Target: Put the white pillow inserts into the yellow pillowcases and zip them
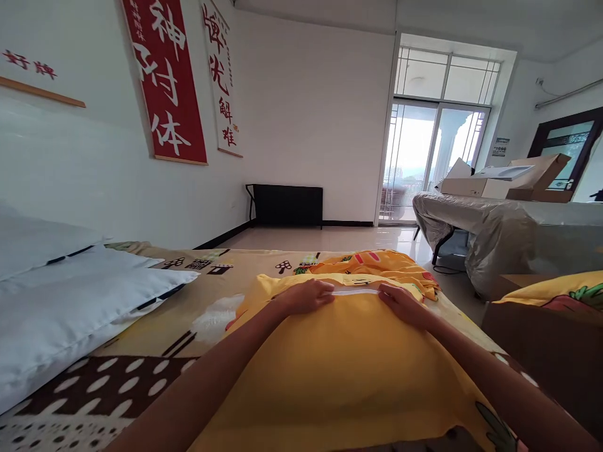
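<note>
A yellow pillowcase lies in front of me on the bed, bulging as if filled. A white zipper strip runs across its far edge. My left hand is closed on that edge at the strip's left end. At the right end, my right hand pinches the same edge, so the strip is stretched between both hands. Just beyond lies a crumpled yellow-orange printed cloth, with fruit pictures on it. What is inside the pillowcase is hidden.
White pillows are stacked at the left on the patterned bedspread. At the right, another yellow printed piece rests on a brown box. Behind it stands a plastic-wrapped table carrying open cardboard boxes.
</note>
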Motion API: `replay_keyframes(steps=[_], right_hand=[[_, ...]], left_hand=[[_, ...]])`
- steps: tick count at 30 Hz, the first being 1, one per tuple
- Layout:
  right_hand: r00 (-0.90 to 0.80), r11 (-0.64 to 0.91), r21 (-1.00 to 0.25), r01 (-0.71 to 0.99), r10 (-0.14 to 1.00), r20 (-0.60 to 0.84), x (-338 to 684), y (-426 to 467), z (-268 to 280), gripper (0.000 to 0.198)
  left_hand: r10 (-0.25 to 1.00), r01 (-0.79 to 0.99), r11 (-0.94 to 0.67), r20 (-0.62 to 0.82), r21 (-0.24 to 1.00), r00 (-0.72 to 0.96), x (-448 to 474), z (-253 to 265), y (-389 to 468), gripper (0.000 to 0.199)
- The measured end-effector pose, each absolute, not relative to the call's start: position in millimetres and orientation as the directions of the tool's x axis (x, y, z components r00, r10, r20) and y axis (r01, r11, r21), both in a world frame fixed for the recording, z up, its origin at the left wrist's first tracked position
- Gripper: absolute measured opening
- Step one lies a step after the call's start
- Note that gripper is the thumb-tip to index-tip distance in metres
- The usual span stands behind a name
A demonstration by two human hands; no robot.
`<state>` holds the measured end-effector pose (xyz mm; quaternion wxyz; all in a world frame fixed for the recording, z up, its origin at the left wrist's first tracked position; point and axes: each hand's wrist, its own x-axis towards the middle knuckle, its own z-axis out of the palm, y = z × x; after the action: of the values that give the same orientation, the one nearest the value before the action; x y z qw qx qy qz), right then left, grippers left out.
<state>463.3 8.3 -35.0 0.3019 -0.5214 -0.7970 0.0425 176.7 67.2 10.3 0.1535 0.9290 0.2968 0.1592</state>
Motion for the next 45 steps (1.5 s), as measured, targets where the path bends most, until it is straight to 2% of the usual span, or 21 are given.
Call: replay_keyframes(steps=[4,7,10,14,19,25,30,32,35,38,41,43,45], right_hand=[[-0.167,0.335,-0.391,0.857,0.899,0.404,468,23,-33,0.030],[-0.169,0.304,-0.363,0.881,0.918,0.358,466,37,-44,0.026],[-0.188,0.291,-0.346,0.892,0.934,0.303,462,45,-68,0.024],[-0.167,0.264,-0.311,0.913,0.938,0.304,472,38,-91,0.026],[-0.130,0.202,-0.198,0.959,0.937,0.325,503,14,-86,0.037],[-0.109,0.136,-0.042,0.990,0.914,0.390,515,-4,-24,0.040],[-0.030,-0.103,0.198,0.975,0.820,0.572,501,-11,34,0.046],[-0.042,-0.131,0.275,0.952,0.838,0.545,493,-11,41,0.047],[-0.066,-0.127,0.312,0.941,0.839,0.540,486,-7,42,0.051],[-0.106,-0.138,0.288,0.948,0.715,0.691,488,-2,48,0.055],[-0.140,-0.106,0.235,0.966,0.548,0.825,493,1,52,0.059],[-0.177,-0.045,0.237,0.970,0.538,0.824,493,2,39,0.058],[-0.257,0.061,0.280,0.958,0.616,0.745,489,2,7,0.055]], left_hand=[[0.681,0.548,-0.725,0.315,0.417,0.661,189,-7,86,0.038],[0.715,0.574,-0.697,0.354,0.431,0.603,194,-27,97,0.041],[0.730,0.620,-0.683,0.356,0.387,0.583,191,-46,100,0.037],[0.756,0.711,-0.646,0.365,0.278,0.543,162,-52,98,0.039],[0.744,0.750,-0.646,0.337,0.141,0.577,106,-38,89,0.046],[0.725,0.807,-0.586,0.399,-0.072,0.562,86,11,86,0.050],[0.622,0.862,-0.387,0.597,-0.328,0.506,86,63,79,0.062],[0.627,0.865,-0.305,0.599,-0.400,0.498,88,73,76,0.066],[0.647,0.825,-0.278,0.539,-0.492,0.539,87,79,74,0.072],[0.589,0.829,-0.275,0.596,-0.486,0.545,80,87,73,0.070],[0.478,0.876,-0.295,0.735,-0.382,0.482,70,93,71,0.066],[0.451,0.877,-0.358,0.763,-0.321,0.463,62,83,71,0.063],[0.504,0.847,-0.463,0.708,-0.262,0.494,55,55,74,0.061]])
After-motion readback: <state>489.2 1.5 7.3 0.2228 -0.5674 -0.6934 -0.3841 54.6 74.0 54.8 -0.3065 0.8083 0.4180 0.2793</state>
